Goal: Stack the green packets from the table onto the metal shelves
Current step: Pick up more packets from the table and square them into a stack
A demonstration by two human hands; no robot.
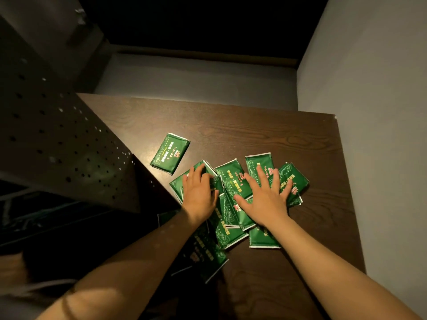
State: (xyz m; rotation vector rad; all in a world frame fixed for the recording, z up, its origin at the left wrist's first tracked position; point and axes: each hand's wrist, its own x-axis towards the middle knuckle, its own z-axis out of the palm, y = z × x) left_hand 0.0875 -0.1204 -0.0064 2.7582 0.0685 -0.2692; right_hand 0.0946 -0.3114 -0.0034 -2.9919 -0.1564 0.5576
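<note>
Here, at the far left, a dark perforated metal shelf panel (57, 139) slopes down over the left edge of the dark brown wood-grain surface (265, 132), throwing that side into shadow. Just right of its lower corner a single glossy green rectangular packet with gold printing (170, 153) lies flat and tilted, apart from the rest. Nearer the viewer sits the loose overlapping heap of matching green packets (231, 211), fanned in several directions, a few of them sliding into the shadow at the near left. The left hand (198, 192) rests on the heap's left side, its fingers bent over the upper edge of one packet so the grip seems to curl round that packet, though how firmly it holds cannot be told. To its right the right hand (265, 197) lies palm down on the heap's middle and right, its grip spread wide with straight fingers pressing flat on several packets and the thumb pointing left. Both bare forearms reach in from the bottom edge. A pale grey wall (381, 112) rises along the right side of the surface, and beyond the far edge a grey floor strip gives way to darkness
</note>
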